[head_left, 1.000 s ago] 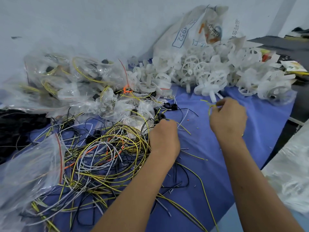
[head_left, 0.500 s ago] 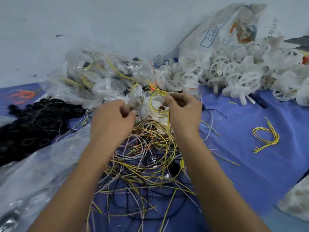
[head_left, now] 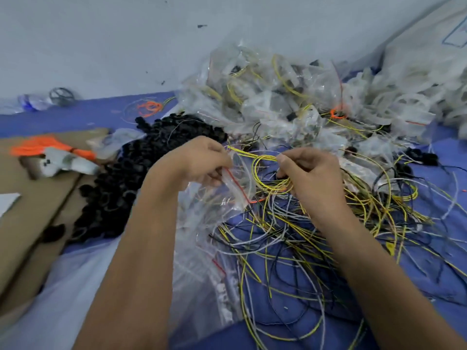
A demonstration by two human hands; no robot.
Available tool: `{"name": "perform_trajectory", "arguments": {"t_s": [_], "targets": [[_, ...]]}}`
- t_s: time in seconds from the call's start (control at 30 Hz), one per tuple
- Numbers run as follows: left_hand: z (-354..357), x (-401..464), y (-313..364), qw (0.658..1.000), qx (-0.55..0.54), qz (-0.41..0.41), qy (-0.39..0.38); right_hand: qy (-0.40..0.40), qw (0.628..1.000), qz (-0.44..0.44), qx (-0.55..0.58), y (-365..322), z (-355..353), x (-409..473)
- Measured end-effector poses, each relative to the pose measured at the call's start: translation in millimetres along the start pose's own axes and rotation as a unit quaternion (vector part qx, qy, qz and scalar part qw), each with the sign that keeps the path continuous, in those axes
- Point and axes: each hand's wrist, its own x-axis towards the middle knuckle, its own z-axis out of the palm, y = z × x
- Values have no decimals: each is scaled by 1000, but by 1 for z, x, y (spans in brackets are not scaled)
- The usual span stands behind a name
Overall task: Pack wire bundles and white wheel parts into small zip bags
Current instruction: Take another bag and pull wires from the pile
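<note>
My right hand (head_left: 312, 175) pinches a coiled yellow wire bundle (head_left: 267, 173) just above the tangle of loose wires (head_left: 290, 236). My left hand (head_left: 199, 160) pinches the mouth of a small clear zip bag (head_left: 237, 184) with a red seal strip, right beside the coil. The bag and coil touch between the two hands. Blurred white wheel parts (head_left: 404, 92) lie at the far right by the wall.
A heap of filled zip bags (head_left: 265, 97) lies behind the hands. A pile of black parts (head_left: 121, 178) sits at the left, next to cardboard (head_left: 27, 218) with orange ties (head_left: 38, 147). A stack of clear bags (head_left: 202, 248) lies under my left forearm on the blue cloth (head_left: 417, 286).
The view has swung left. My left hand now holds a zip bag, and my right hand has brought the yellow coil against the bag's mouth.
</note>
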Motion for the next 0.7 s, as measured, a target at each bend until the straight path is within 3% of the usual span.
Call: {"name": "perform_trajectory", "arguments": {"t_s": [0.17,0.3,0.4,0.5,0.63,0.7], "targets": [[-21,-7,-6,999,-4,32,-41,-110,988,-8,-105,-3,-7,2],[-30,-6,-7,999,4,32,1,-125,977,-15,-173,-2,-17,3],[-26,-6,-3,999,6,45,29,-161,981,-3,-108,-6,-19,2],[-9,-8,8,998,11,66,0,-218,974,21,-57,-10,-14,-2],[23,-14,26,992,18,94,-78,-198,978,55,24,-10,1,-8],[32,-13,30,992,9,101,-76,-184,977,76,71,-9,2,-8]]}}
